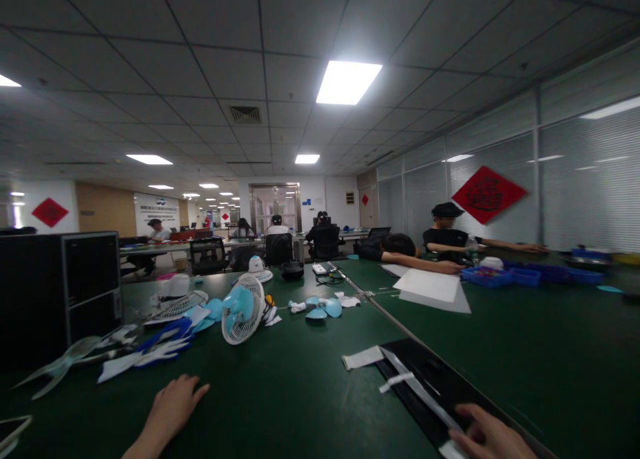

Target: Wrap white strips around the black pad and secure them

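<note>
The right hand [487, 433] contacts the near end of the black panel [425, 385], fingers slightly parted; their grip is indeterminate. The left hand [175, 403], fingers together, thumb apart, rests on the green worktop [280, 392], holding 0 objects.

On the table [280, 392], gloves [163, 351] lie left of the caged fan [243, 311] — loose blades [324, 307] to its right.

Left hand [175, 405] and right hand [487, 435] apart
</note>
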